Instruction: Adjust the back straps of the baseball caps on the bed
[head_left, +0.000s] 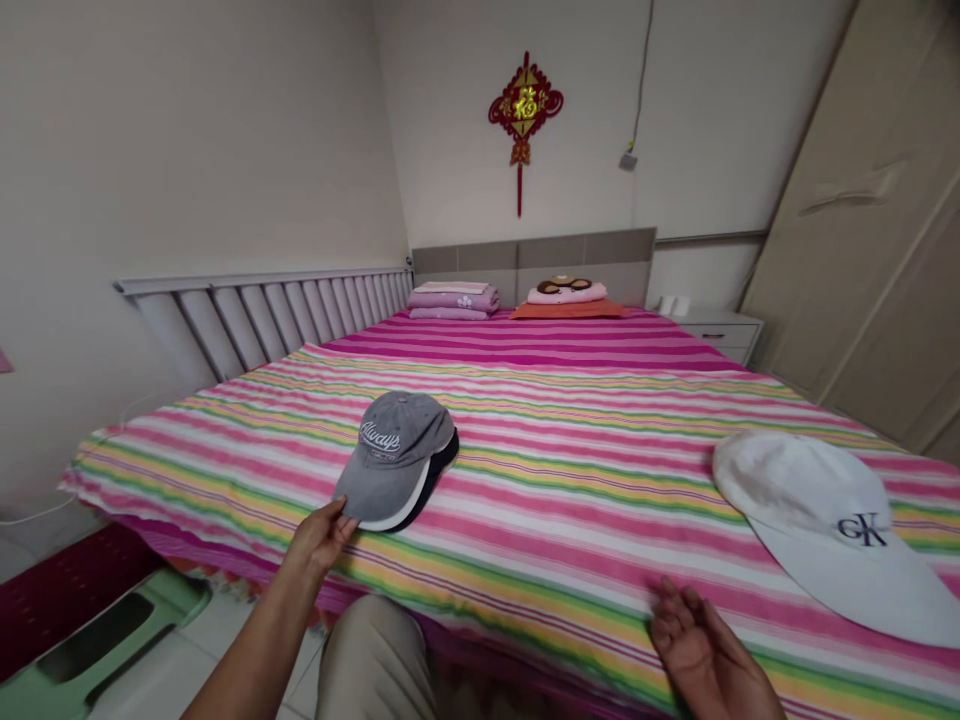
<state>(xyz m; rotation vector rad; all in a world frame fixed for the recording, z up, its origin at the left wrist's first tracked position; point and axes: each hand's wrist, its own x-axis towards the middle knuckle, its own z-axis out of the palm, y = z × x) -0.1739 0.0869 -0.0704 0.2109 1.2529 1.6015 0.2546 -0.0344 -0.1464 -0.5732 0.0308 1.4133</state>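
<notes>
A grey baseball cap [403, 440] with white "Always" lettering lies on the striped bedspread, on top of a stack. Beneath it show the white brim edge of a second cap [397, 518] and a black cap [442, 470]; most of both is hidden. The fingers of my left hand [324, 535] pinch the grey cap's brim at its front left corner. On the right rests a white baseball cap [817, 510] with dark letters, its brim toward the bed's near right side. My right hand [697, 640] is left of that brim, palm up, fingers loosely apart, holding nothing.
The striped bedspread [555, 560] covers the bed. Folded purple bedding [454, 302] and a pink folded item [567, 293] lie by the headboard [585, 262]. A white radiator [285, 310] runs along the left. A green stool [142, 625] and my knee [375, 650] are near the front edge.
</notes>
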